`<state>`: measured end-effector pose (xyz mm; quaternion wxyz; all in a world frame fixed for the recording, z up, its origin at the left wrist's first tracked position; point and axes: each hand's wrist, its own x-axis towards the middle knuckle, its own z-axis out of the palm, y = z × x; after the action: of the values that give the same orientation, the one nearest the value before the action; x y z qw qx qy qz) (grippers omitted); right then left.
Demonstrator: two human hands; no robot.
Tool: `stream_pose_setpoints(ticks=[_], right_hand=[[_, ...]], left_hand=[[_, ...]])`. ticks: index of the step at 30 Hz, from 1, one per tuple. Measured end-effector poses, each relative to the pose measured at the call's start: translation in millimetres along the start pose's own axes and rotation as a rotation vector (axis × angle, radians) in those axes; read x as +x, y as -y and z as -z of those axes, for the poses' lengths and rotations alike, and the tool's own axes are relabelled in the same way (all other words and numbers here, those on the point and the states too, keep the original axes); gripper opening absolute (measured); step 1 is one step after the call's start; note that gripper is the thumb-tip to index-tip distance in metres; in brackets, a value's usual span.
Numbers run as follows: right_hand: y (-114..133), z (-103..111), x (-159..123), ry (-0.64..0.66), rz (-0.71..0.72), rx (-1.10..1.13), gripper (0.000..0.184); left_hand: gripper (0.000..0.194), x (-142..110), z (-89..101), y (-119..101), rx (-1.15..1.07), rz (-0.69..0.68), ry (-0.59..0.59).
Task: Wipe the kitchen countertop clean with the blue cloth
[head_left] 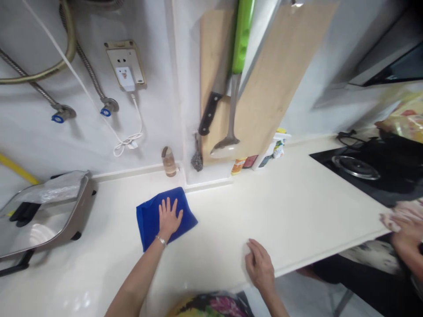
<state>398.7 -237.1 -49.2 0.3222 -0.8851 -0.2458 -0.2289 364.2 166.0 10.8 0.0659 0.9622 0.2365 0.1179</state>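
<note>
On the white countertop (211, 229), left hand (169, 218) spread on a blue cloth (148, 222), right hand (260, 266) curled nearby.

White kitchen wall (29, 145), cream countertop (297, 220), black gas hob (360, 171) (socket (125, 66) above)

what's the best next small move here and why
Probably slide the blue cloth to the right along the counter. The left hand lies flat on top of the cloth, pressing it down, so it seems well placed to push it. The right hand rests at the counter's edge, ahead of that path.
</note>
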Motion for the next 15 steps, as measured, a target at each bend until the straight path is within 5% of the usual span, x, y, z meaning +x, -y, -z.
stream_pose_setpoints(ticks=[4, 8, 12, 15], right_hand=[[0, 0, 7, 0.000, -0.053, 0.045, 0.029], [19, 1, 23, -0.030, -0.094, 0.116, 0.034], [51, -15, 36, 0.013, -0.016, 0.192, 0.044], [66, -32, 35, -0.019, -0.019, 0.111, 0.049]], left_hand=[[0.062, -53, -5.1, -38, -0.073, -0.030, -0.038], [0.066, -93, -18.7, -109, -0.240, -0.096, -0.007], [0.063, -103, -29.8, -175, -0.516, -0.314, 0.197], [0.054, -89, -23.7, -179, -0.692, -0.466, 0.415]])
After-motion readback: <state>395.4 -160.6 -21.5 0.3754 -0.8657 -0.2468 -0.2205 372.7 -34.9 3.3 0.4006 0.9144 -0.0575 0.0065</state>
